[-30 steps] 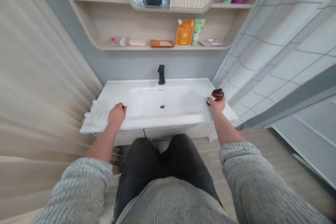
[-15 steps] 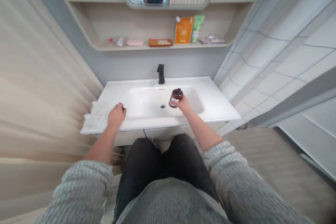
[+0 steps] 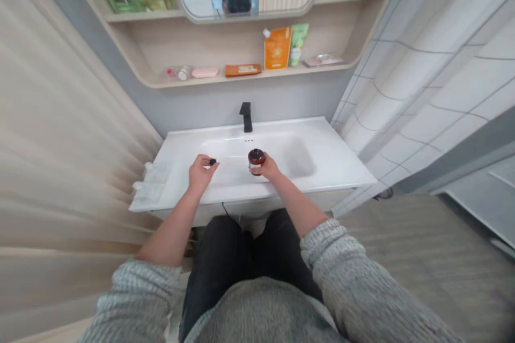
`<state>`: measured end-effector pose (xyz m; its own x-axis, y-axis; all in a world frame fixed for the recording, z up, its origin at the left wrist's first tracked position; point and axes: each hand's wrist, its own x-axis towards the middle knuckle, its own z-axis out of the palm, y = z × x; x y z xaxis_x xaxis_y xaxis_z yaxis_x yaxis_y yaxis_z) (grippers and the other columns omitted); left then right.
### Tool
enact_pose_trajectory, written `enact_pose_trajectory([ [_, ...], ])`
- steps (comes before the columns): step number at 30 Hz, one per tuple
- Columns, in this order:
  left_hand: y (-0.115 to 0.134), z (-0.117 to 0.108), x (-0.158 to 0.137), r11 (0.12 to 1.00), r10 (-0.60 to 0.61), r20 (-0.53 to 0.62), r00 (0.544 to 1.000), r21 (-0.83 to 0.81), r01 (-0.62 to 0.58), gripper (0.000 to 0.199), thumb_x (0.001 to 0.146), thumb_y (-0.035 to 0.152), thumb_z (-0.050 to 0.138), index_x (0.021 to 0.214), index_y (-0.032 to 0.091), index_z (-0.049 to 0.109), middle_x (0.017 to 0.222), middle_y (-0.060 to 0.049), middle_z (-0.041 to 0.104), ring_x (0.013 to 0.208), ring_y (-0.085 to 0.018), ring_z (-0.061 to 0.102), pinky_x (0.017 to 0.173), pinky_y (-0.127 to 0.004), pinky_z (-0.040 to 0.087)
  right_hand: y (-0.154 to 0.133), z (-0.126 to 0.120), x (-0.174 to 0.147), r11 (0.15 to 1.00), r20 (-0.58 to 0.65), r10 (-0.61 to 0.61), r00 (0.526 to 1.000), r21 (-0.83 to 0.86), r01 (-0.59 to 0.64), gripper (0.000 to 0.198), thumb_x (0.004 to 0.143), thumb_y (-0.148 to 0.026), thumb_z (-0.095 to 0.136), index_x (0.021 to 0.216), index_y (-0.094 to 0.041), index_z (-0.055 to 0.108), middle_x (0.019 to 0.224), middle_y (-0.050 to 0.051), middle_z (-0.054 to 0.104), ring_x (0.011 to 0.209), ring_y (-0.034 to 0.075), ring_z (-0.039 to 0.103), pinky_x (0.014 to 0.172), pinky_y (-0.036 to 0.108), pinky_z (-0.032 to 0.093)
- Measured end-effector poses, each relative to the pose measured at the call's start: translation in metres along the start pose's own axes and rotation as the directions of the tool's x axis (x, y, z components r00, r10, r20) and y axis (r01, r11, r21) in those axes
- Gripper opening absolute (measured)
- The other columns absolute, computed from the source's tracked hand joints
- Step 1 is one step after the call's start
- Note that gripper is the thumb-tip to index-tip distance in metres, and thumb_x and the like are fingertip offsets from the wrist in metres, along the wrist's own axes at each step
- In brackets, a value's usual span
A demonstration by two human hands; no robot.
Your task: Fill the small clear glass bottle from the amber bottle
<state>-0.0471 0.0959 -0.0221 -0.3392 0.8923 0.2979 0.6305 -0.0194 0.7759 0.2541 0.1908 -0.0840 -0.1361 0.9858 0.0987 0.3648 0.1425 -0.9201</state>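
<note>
A person's left hand [image 3: 198,173] pinches a small black piece [image 3: 212,162] between thumb and fingertips, the fingers nearly closed and the piece showing at their tips. The right hand [image 3: 269,167] grips a brown bottle [image 3: 256,157], fingers curled part-way around its side, with the bottle upright or nearly so and its top uncovered by the hand. The bottle is over the basin [image 3: 300,155], to the right of the black piece and apart from it; whether its base touches the basin is hidden from this angle. Behind them a black faucet [image 3: 247,118] rises from the rear of the white counter [image 3: 341,163], where translucent items [image 3: 154,179] lie at the left end. On the wall, a shelf [image 3: 177,84] carries an orange pouch [image 3: 277,49] and a green tube [image 3: 298,45] side by side, below a mirror [image 3: 203,0]. A pale curtain [image 3: 60,118] hangs at left; white tiles [image 3: 422,123] line the right, above a grey-brown floor [image 3: 390,241].
</note>
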Motion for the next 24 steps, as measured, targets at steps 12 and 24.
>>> enact_pose_trajectory([
  [12,0.1,0.123,0.011,0.857,0.202,0.212,0.956,-0.511,-0.068,0.016,0.097,0.022,0.07,0.112,0.024,0.068,0.132,-0.013,0.083,0.13,-0.027,0.079,0.119,-0.049,0.059,0.001,0.0,-0.006,0.997,0.074,-0.061,0.995,-0.035,0.063,0.068,0.062,-0.033,0.103,0.12,-0.025,0.069,0.114,0.002,0.084,0.105,0.028,0.079,0.102,0.044,0.062],
  [24,0.11,0.094,0.022,0.916,0.371,0.298,0.88,0.042,-0.4,0.021,0.093,0.02,0.073,0.111,0.023,0.084,0.122,-0.011,0.082,0.119,-0.031,0.076,0.115,-0.048,0.06,-0.006,-0.002,-0.009,0.992,0.069,-0.063,0.996,-0.105,0.07,0.065,0.06,-0.034,0.106,0.113,-0.027,0.069,0.107,0.001,0.083,0.101,0.029,0.079,0.097,0.042,0.062],
])
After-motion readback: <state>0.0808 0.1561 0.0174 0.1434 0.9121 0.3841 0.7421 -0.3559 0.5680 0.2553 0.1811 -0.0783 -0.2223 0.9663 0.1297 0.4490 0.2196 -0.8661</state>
